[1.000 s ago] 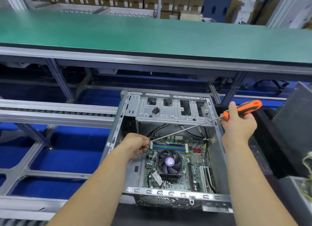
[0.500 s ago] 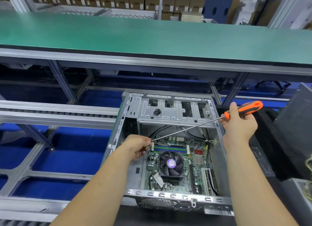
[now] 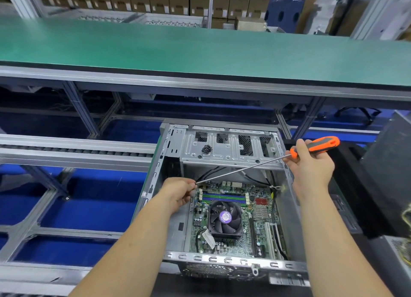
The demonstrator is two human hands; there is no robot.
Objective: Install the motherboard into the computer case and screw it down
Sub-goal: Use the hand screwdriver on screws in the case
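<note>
Bright even light, sharp centre, edges bowed.

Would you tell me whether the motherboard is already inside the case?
In. The motherboard lies flat inside the open computer case, fan up, walls round it.

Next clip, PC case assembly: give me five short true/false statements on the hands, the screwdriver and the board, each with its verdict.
1. The right hand grips the screwdriver by its orange handle. True.
2. The left hand pinches the screwdriver's tip end. True.
3. The motherboard lies on the green bench. False: it sits inside the computer case.
4. The shaft stands vertical. False: it slants down from right to left.
5. A small dark pile of screws rests on the case's metal bracket. True.
</note>
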